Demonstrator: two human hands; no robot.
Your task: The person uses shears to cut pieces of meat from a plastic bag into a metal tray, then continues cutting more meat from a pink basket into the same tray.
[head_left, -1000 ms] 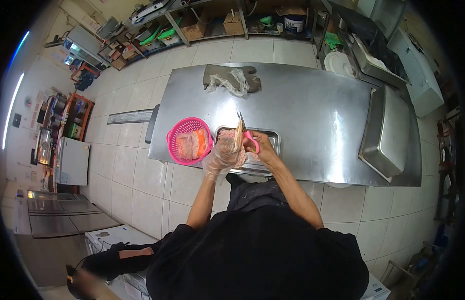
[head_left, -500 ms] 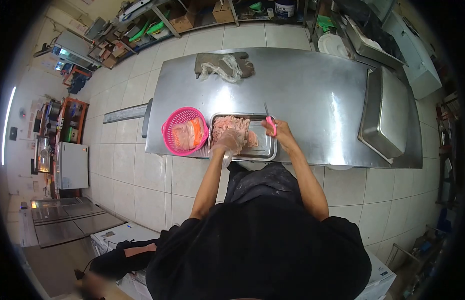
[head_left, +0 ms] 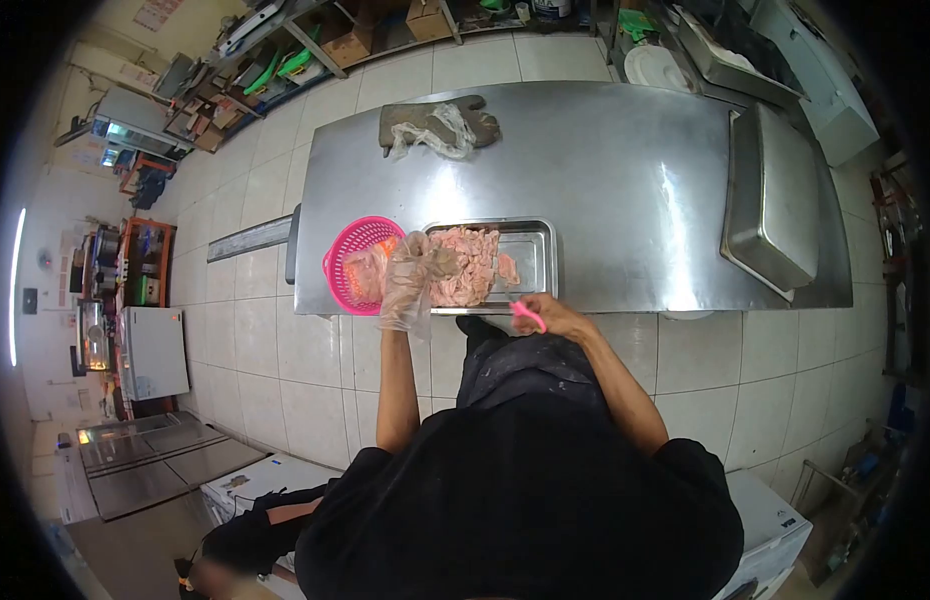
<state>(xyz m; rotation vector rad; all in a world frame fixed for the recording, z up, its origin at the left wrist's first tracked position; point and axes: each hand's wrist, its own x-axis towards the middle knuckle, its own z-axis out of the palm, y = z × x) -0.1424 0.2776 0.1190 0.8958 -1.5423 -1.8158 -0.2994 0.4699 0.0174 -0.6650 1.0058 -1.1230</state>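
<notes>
My left hand (head_left: 409, 278), in a loose clear plastic glove, is raised between the pink basket (head_left: 334, 268) and the metal tray (head_left: 553, 262). The glove blurs its fingers, so whether they hold anything is unclear. Pale pink meat pieces (head_left: 473, 272) fill the tray's left part, and a smaller piece (head_left: 507, 268) lies to their right. Inside the basket is more pale meat (head_left: 365, 275) with something orange. Closed around the pink-handled scissors (head_left: 528, 316), my right hand (head_left: 551, 318) is at the tray's lower right, by the table edge.
On the steel table (head_left: 605, 180), a grey-brown mitt (head_left: 400, 120) with crumpled clear plastic (head_left: 440, 133) lies at the back. A large metal container (head_left: 775, 200) stands at the right end. Another person (head_left: 250, 535) is at the lower left.
My left hand has moved from the meat leftward towards the basket. My right hand and the scissors have come down from the tray's right side towards my body. The view has shifted slightly.
</notes>
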